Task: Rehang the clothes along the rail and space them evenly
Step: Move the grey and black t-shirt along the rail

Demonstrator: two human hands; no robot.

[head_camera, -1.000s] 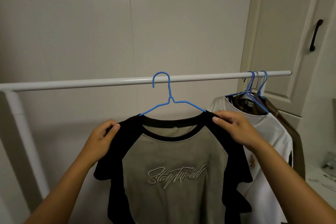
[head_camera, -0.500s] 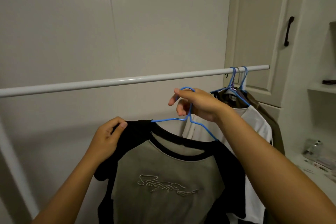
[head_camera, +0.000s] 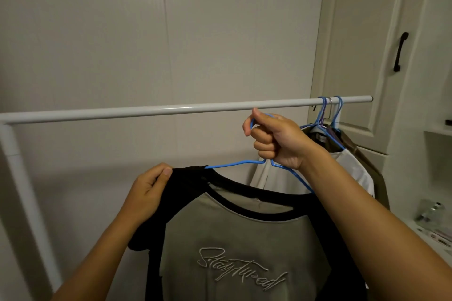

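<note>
Shirt (head_camera: pixel 234 239) off rail (head_camera: pixel 171 109), right hand (head_camera: pixel 276 142) fisted on hanger (head_camera: pixel 234 164), left hand (head_camera: pixel 149 190) pinching shoulder; others (head_camera: pixel 347 159) bunched far right, unspaced

right hand (head_camera: pixel 276 140) gripping blue hanger (head_camera: pixel 234 163) below rail (head_camera: pixel 171 110), left hand (head_camera: pixel 149 189) pinching shirt (head_camera: pixel 234 239) shoulder

We are seeing a pale panelled wall (head_camera: pixel 122 32) filling the left and middle of the frame. At right, a cabinet door (head_camera: pixel 362 44) is showing a black handle (head_camera: pixel 400 51), with a cluttered shelf (head_camera: pixel 437 237) sitting lower right.
</note>
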